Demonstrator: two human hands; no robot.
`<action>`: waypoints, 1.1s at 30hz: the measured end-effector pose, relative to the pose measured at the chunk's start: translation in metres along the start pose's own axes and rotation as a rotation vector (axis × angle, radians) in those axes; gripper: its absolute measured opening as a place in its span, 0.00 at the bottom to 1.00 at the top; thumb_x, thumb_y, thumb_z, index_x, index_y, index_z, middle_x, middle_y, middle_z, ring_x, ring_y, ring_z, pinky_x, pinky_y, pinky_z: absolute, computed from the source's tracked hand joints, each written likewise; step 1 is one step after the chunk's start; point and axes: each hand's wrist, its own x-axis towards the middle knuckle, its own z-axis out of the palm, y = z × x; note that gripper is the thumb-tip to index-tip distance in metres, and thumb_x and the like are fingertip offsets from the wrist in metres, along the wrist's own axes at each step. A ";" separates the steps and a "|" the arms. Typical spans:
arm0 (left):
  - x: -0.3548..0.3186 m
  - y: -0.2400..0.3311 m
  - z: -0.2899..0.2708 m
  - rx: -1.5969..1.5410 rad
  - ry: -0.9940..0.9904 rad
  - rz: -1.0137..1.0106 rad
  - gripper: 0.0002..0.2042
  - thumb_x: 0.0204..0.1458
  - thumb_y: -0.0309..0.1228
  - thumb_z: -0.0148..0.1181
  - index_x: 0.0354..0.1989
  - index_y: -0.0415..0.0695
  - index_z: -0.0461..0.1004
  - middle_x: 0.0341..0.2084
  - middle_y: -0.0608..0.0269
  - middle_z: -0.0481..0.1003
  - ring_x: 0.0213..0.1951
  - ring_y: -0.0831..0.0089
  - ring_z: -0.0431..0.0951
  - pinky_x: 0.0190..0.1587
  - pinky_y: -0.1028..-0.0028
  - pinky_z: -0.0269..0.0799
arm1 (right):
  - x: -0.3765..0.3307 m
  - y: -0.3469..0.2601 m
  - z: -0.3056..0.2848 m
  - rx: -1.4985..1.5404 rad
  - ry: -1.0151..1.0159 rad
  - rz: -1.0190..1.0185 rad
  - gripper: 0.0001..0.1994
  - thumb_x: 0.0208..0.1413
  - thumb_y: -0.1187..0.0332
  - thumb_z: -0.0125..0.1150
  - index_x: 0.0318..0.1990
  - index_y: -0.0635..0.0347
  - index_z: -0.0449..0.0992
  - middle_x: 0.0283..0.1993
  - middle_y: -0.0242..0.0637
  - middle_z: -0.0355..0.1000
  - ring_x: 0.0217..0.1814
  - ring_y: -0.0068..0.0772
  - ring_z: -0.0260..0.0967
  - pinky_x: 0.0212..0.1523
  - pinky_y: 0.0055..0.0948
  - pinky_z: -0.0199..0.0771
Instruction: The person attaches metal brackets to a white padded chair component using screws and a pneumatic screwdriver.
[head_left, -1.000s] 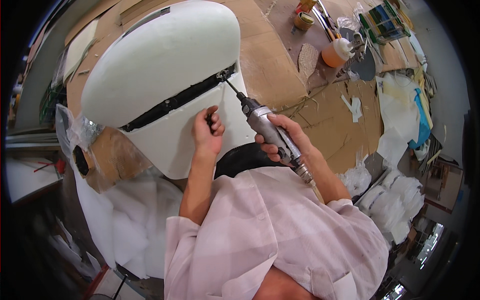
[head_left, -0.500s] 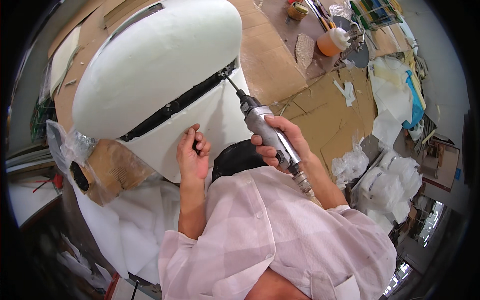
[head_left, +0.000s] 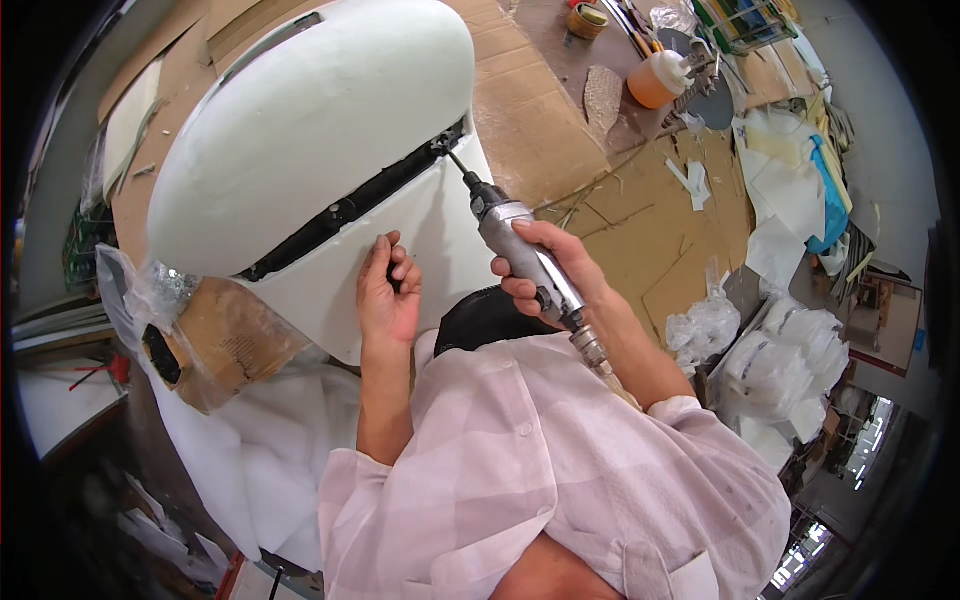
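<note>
My right hand (head_left: 553, 263) is wrapped round a silver air screwdriver (head_left: 527, 245). Its long thin bit slants up and left, with the tip at the right end of a black strip (head_left: 330, 215). That strip lies in the gap between a rounded white padded shell (head_left: 320, 120) and a flat white padded panel (head_left: 400, 215) below it. Over the white panel, my left hand (head_left: 388, 295) is curled, thumb against the fingers. Something small and dark shows in its palm, too hidden to name. Part of a black piece (head_left: 490, 322) shows between my arms.
Cardboard (head_left: 535, 110) covers the bench. At the back right stand a bottle of orange liquid (head_left: 658, 80) and a small round tub (head_left: 587, 20). Clear plastic wrap and white packages (head_left: 780, 360) lie at the right; white foam sheet (head_left: 270, 450) hangs at the lower left.
The screwdriver and my right hand have shifted slightly left and up in the picture, and the shell has shifted a little. My left hand has moved slightly, still curled.
</note>
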 end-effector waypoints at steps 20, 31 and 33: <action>0.063 -0.061 0.073 -0.046 -0.028 -0.130 0.12 0.54 0.37 0.68 0.31 0.44 0.71 0.19 0.73 0.66 0.17 0.86 0.59 0.18 0.83 0.51 | -0.069 -0.016 -0.059 -0.623 -0.056 -0.085 0.25 0.55 0.57 0.64 0.55 0.59 0.63 0.31 0.35 0.69 0.19 0.23 0.68 0.17 0.24 0.69; 0.077 -0.058 0.069 0.093 -0.149 -0.154 0.11 0.54 0.34 0.67 0.34 0.41 0.73 0.18 0.73 0.66 0.16 0.85 0.58 0.17 0.83 0.49 | -0.073 -0.033 -0.067 -0.679 -0.071 -0.061 0.25 0.55 0.58 0.64 0.55 0.58 0.63 0.31 0.34 0.69 0.20 0.21 0.68 0.18 0.23 0.69; 0.078 -0.056 0.068 0.143 -0.175 -0.159 0.10 0.55 0.33 0.66 0.35 0.40 0.73 0.18 0.72 0.66 0.16 0.85 0.58 0.17 0.83 0.49 | -0.073 -0.037 -0.069 -0.670 -0.066 -0.054 0.25 0.55 0.58 0.64 0.55 0.58 0.63 0.31 0.34 0.69 0.20 0.21 0.68 0.18 0.23 0.69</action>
